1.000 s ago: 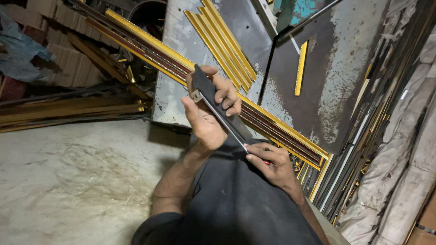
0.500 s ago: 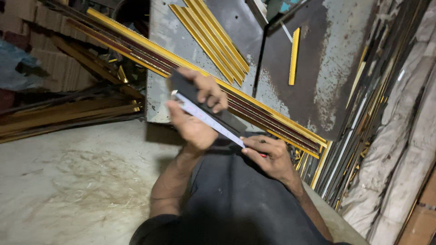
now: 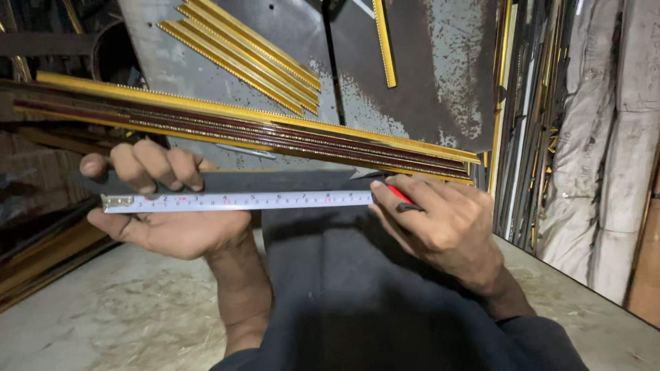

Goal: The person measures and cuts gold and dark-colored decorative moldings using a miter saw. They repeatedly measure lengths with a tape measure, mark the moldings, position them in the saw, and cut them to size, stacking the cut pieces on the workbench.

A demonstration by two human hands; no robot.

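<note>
- The tape measure blade (image 3: 240, 201) is white with fine graduations and a metal end hook at its left tip; it is drawn out level from left to right.
- It runs along the near edge of a flat dark strip (image 3: 275, 182).
- Just beyond lies a long moulding (image 3: 275, 130), gold and dark maroon, slanting down to the right on a worn grey metal table (image 3: 440, 82).
- Further gold mouldings (image 3: 240, 48) lie far left on the table; one short gold piece (image 3: 385, 41) lies far centre.
- Metal lengths (image 3: 522, 117) stand at right; the floor (image 3: 103, 323) is pale, rough and dusty.
- The left hand (image 3: 165, 206) is closed on the strip and the blade's hooked end.
- The right hand (image 3: 440, 220) is closed around the red tape case (image 3: 402, 198), which is mostly hidden.
</note>
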